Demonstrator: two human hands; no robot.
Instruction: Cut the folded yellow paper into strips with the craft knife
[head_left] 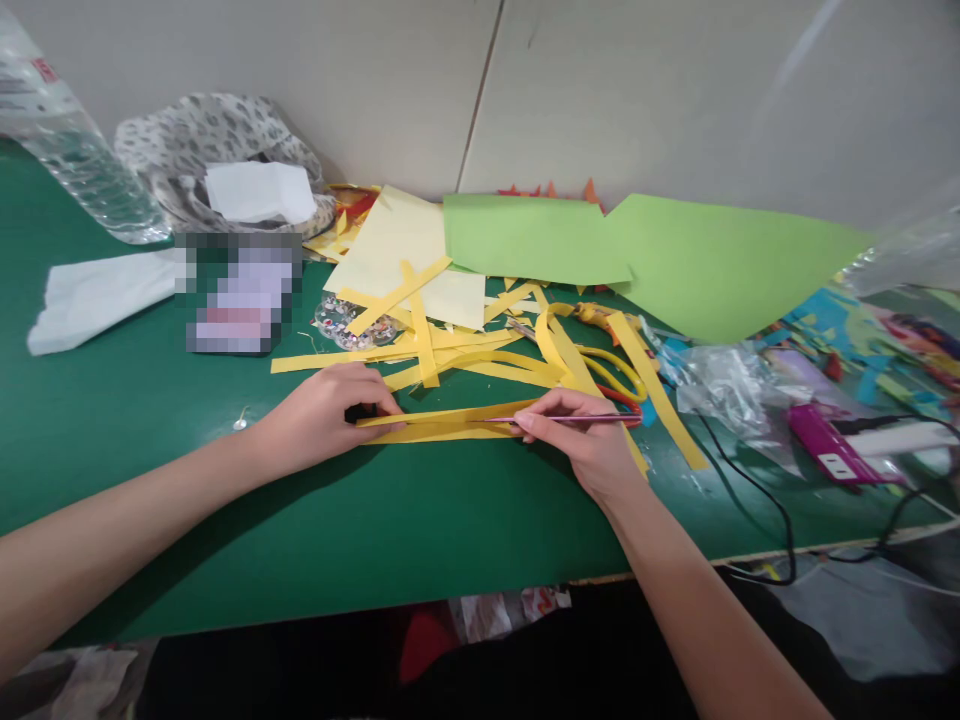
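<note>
My left hand (326, 415) is closed, pinching the left end of a long yellow paper strip (450, 424) that lies flat on the green table (375, 520). My right hand (589, 440) grips a thin pink stick-like tool (581, 418), its tip resting on the strip's right part. A heap of loose yellow strips (465, 355) lies just behind both hands. Yellow-handled scissors (615, 365) sit among the strips to the right.
Green paper sheets (645, 250) and pale yellow sheets (397, 240) lean at the back wall. A plastic bottle (67, 150) and patterned cloth (217, 140) stand far left, white tissue (97, 295) beside them. A pink glue gun (829, 450) with black cable and plastic bags lie right.
</note>
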